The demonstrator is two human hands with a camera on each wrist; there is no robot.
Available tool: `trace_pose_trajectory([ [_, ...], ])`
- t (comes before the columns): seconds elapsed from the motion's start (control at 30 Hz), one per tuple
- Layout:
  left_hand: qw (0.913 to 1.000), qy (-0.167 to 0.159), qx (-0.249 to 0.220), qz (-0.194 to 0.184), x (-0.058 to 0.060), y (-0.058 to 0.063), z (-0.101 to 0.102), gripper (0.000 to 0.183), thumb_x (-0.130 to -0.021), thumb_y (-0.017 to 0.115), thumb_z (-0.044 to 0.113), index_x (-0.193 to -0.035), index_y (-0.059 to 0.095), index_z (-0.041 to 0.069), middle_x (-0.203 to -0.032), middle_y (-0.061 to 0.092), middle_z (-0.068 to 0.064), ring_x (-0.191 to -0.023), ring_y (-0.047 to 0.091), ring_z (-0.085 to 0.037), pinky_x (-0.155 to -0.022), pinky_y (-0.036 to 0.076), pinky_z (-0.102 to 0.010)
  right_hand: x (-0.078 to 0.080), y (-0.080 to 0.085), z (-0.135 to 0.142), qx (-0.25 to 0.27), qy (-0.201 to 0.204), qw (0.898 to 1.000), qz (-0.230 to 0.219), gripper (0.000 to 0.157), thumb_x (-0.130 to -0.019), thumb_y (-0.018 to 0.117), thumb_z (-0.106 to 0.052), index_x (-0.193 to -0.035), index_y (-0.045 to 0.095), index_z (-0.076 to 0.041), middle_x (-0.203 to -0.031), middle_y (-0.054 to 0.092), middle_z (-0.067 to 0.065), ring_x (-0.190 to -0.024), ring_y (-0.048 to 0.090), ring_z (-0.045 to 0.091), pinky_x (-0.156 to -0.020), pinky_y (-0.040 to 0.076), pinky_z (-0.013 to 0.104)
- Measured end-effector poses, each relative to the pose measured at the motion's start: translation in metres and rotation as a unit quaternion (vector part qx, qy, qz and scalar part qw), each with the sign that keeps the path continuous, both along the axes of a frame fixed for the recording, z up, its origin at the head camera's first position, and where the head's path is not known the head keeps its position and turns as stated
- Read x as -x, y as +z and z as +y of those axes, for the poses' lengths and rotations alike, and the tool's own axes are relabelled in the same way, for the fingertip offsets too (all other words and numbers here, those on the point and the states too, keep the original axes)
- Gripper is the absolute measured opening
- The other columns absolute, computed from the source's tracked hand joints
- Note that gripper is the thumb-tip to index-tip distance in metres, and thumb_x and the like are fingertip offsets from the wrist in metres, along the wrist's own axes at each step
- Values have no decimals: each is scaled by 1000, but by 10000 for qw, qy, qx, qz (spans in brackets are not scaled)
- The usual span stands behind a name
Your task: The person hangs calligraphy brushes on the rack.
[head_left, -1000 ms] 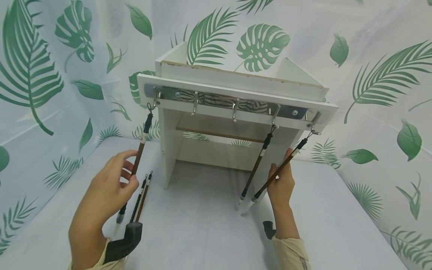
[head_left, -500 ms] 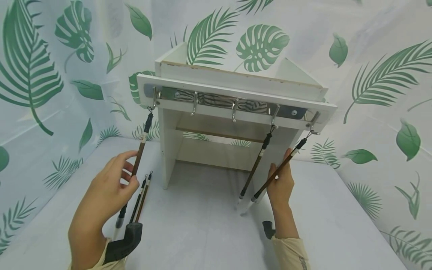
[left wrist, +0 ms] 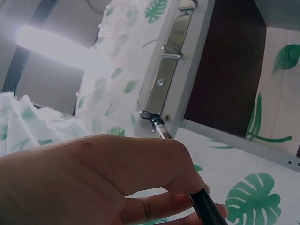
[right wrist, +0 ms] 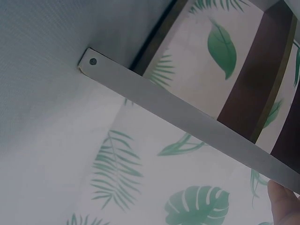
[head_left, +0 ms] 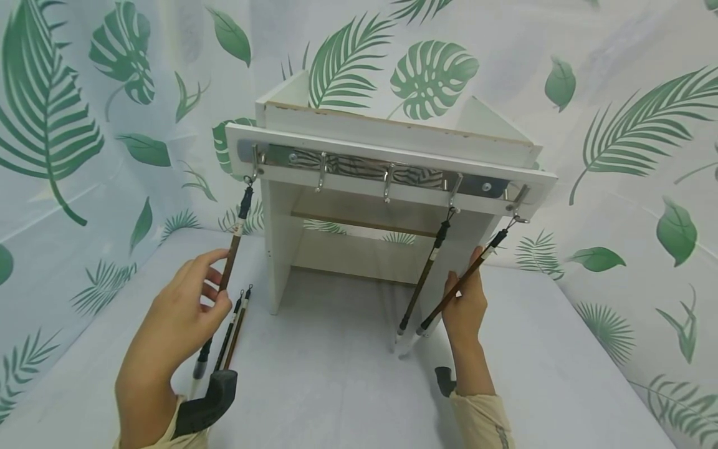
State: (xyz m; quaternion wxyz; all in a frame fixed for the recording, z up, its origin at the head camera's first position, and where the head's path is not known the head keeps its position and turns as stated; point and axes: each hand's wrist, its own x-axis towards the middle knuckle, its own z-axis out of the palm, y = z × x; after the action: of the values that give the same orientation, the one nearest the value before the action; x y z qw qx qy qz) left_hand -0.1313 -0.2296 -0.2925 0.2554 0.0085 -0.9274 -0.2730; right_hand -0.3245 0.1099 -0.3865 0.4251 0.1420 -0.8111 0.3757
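Note:
My left hand (head_left: 174, 312) pinches a calligraphy brush (head_left: 229, 265) with a brown handle between thumb and fingers. The brush points bristles down, and its top loop is at the tip of the leftmost hook (head_left: 255, 163); whether the hook bears its weight I cannot tell. Two more brushes hang by loops at the right: one dark brush (head_left: 424, 280) on the fourth hook, another brush (head_left: 447, 301) on the last. Behind that last brush, my right hand (head_left: 467, 315) grips the front edge of the white shelf's right side panel (right wrist: 164, 105). Part of its fingers is hidden.
The white shelf unit (head_left: 277, 249) stands on a pale cloth-covered surface (head_left: 336, 374). Its hook rail (head_left: 359, 167) runs across the upper front, with two bare hooks in the middle. Left of it, a black brush (head_left: 230, 330) and a brown brush (head_left: 238, 327) lie side by side.

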Motion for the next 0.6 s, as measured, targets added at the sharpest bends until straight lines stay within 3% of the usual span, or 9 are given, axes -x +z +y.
trace_pose_trajectory([
  [0.4,10000,50,-25,63,6,-2,-1,50,-80,54,-2,-128,43,3,-93,56,-16,-76,60,-25,-63,52,-41,0,1,0,5,-1,9999,103,64,-89,50,2,-145,23,-13,-134,46,22,-98,58,45,-79,50,53],
  [0.6,9991,73,-104,-404,9,-2,-3,51,-82,53,1,-131,39,4,-96,55,-17,-80,59,-27,-62,52,-41,-1,3,-1,-14,26,9999,122,62,-89,51,1,-144,25,-9,-137,44,20,-100,58,44,-78,51,51],
])
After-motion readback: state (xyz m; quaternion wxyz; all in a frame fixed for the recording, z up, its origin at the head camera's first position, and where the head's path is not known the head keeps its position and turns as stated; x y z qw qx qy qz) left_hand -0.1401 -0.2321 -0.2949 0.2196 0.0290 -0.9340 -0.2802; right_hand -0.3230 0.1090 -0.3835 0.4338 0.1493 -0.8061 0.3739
